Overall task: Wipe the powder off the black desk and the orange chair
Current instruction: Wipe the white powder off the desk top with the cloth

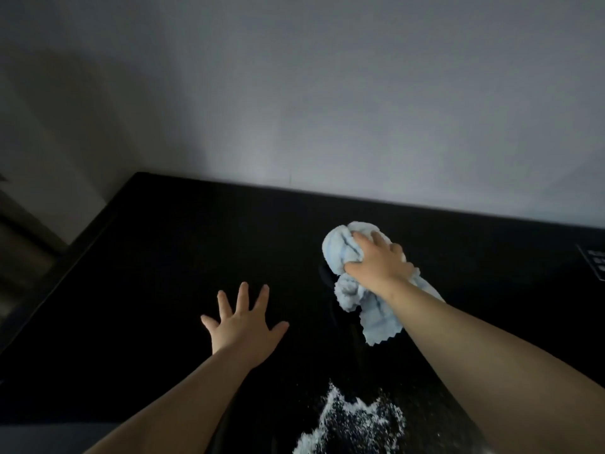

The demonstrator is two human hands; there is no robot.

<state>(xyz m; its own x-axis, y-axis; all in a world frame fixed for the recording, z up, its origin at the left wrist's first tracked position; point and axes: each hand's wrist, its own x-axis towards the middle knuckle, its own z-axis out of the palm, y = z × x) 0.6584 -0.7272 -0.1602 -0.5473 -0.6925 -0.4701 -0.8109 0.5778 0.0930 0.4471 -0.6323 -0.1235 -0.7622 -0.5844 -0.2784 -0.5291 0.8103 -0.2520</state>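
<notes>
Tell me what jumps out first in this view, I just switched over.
The light blue cloth, bunched in the right hand toward the back of the black desk, stands out most. Next comes the white powder spread at the near edge, between the forearms. The left hand lies flat with fingers spread at mid-desk.

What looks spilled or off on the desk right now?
White powder is scattered on the black desk near its front edge. The right hand holds a bunched blue cloth farther back, off the spill. The left hand rests flat, fingers spread.
</notes>
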